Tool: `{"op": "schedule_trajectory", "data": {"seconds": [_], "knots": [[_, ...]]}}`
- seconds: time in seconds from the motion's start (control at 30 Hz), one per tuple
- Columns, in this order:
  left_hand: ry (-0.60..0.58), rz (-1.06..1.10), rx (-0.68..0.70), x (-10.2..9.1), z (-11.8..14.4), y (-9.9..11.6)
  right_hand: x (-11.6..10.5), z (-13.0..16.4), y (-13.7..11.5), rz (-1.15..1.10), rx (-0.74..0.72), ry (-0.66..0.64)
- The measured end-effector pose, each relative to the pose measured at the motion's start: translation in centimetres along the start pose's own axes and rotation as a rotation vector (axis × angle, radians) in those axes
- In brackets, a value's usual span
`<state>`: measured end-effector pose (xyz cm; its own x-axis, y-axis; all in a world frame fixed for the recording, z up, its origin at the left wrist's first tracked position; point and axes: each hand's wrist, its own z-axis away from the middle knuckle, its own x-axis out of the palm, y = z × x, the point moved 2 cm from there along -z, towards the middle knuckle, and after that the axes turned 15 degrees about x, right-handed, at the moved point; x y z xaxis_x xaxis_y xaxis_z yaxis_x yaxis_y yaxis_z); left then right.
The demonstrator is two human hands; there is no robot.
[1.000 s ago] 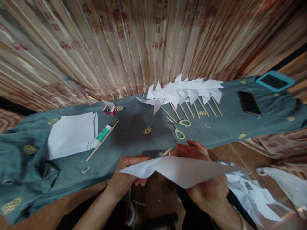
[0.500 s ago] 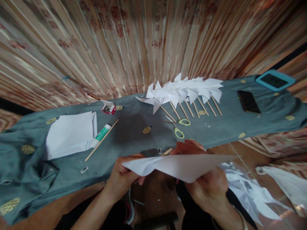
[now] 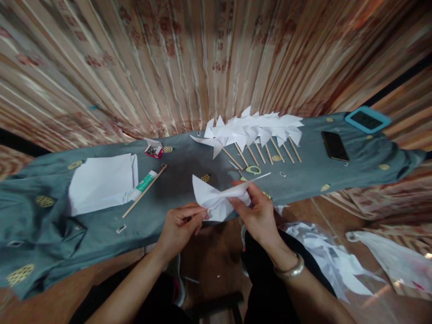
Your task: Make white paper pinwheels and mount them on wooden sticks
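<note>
Folded white paper is held up on the near side of the scissors. My right hand has thumb and fingers clamped on it; left hand is pinching what looks like a wooden stick. Pinwheels lie just past the scissors, phone off to their right.

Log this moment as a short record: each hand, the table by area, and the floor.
Left hand: fingertips together at the left part of the folded paper; exact grip unclear
Right hand: thumb and fingers hold the folded paper
Table, back: row of paper pinwheels; scissors just in front, partly hidden
Table, left: paper stack, glue stick, loose stick, open box
Table, right: phone, blue-framed device
Floor, right: white paper pieces
</note>
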<state>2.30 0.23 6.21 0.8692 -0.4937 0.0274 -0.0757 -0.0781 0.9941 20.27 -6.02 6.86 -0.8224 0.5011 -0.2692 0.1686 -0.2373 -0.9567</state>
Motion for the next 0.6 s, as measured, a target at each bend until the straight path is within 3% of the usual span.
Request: {"op": "schedule_trajectory", "data": {"seconds": [0.1,0.27,0.6], "knots": [[0.042,0.033,0.010,0.1,-0.1,-0.6,0.0,-0.7,0.2,0.047,0.008,0.002],[0.122,0.081,-0.043,0.3,1.2,-2.0,0.4,-1.3,0.6,0.088,0.003,-0.125],[0.458,0.322,-0.275,-0.1,5.8,-4.3,4.3,-2.8,0.0,0.516,-0.122,-0.395]]}}
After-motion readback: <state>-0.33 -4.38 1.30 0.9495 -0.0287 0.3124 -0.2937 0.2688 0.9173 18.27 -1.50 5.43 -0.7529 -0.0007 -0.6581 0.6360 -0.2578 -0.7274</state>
